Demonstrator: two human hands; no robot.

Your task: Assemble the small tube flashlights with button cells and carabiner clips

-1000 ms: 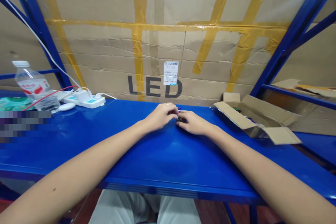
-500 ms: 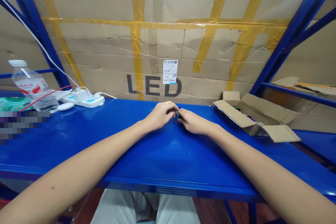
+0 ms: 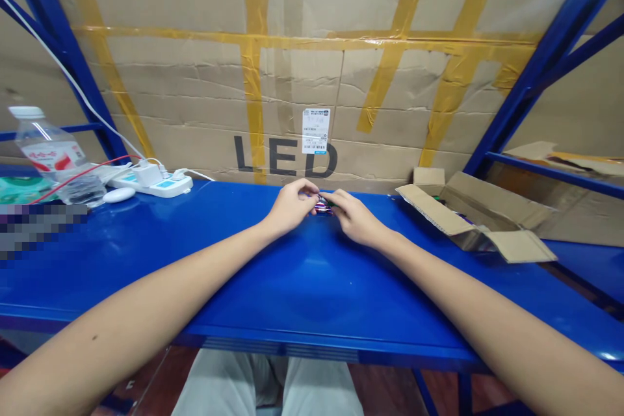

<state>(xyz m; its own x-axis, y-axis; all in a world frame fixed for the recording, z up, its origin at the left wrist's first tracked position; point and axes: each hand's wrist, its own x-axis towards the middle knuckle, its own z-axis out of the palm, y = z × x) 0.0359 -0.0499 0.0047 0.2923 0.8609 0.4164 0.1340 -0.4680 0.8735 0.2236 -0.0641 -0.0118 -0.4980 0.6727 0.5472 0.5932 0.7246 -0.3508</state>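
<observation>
Near the back middle of the blue table (image 3: 312, 292), a small shiny purple and silver object (image 3: 323, 208) lies between my two hands. My left hand (image 3: 291, 207) is curled, its thumb and fingers closed on the object's left side. From the right, my right hand (image 3: 355, 216) reaches in with its fingers bent together at the object's upper right; something thin and dark green shows at those fingertips. Both items are too small to name.
An open cardboard box (image 3: 472, 214) with small items stands at the right. At the left are a plastic bottle (image 3: 61, 159), a white power strip (image 3: 163, 185), a white oval object (image 3: 119, 195) and cables. A large LED carton (image 3: 195, 91) stands behind the table.
My hands have moved slightly apart, so more of the shiny object shows between them. My left hand is a little farther left. The view has shifted slightly.
</observation>
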